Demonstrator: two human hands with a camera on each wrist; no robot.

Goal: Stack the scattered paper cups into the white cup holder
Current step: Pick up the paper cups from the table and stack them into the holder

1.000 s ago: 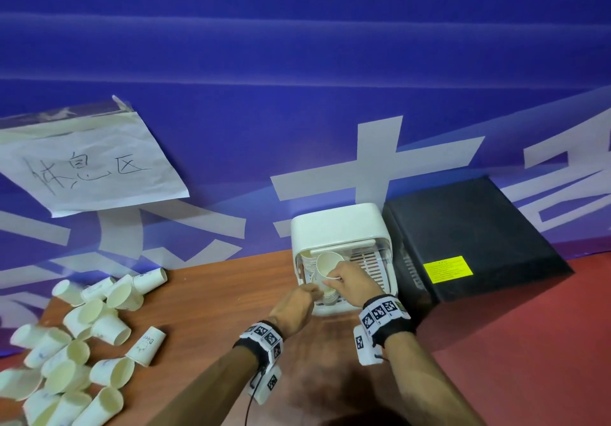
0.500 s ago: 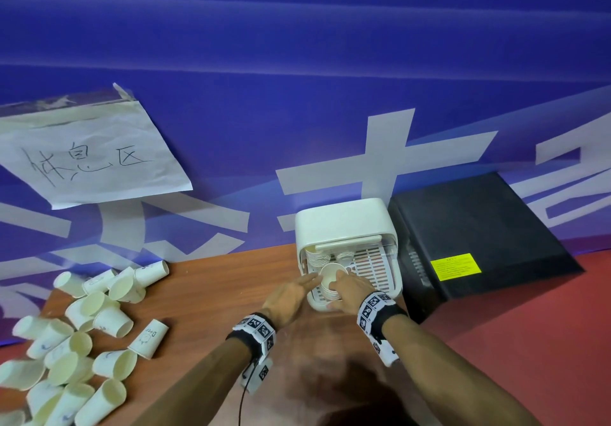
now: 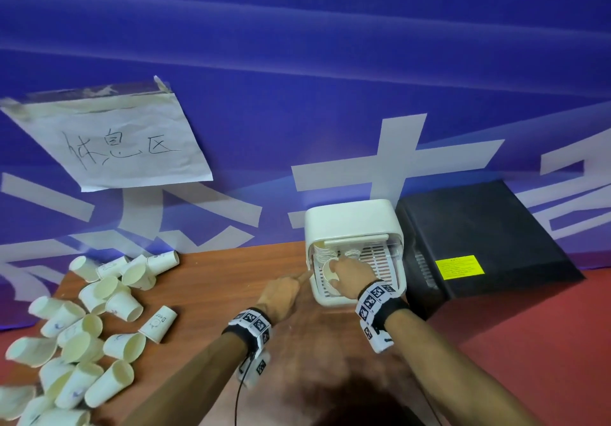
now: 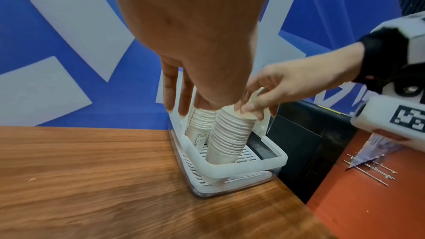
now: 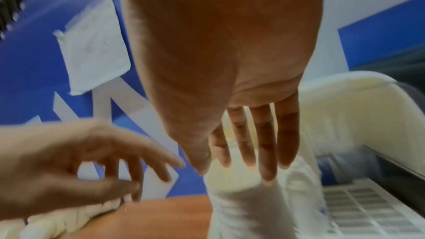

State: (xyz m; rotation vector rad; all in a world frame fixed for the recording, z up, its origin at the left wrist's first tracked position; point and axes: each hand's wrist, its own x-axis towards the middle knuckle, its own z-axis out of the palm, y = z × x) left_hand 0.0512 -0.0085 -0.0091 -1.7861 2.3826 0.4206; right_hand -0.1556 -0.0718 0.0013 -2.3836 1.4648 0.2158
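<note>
Lying scattered on the wooden tabletop (image 3: pixel 211 280), nearest at left: loose paper cups (image 3: pixel 86 329), most on their sides, well apart from the holder. Reaching farther in, left hand (image 3: pixel 284 293) with relaxed, outstretched fingers, holding nothing, fingertips just beside the white cup holder (image 3: pixel 350 220). Pinching the rim of the front stack of cups (image 4: pixel 230 137) from above, right hand (image 3: pixel 352 272). Leaning inside the holder's slatted tray (image 4: pixel 248 168), two nested stacks, the rear stack (image 4: pixel 200 124) bearing a small bunny drawing. Sitting beyond to the right, black box (image 3: pixel 479 247).
</note>
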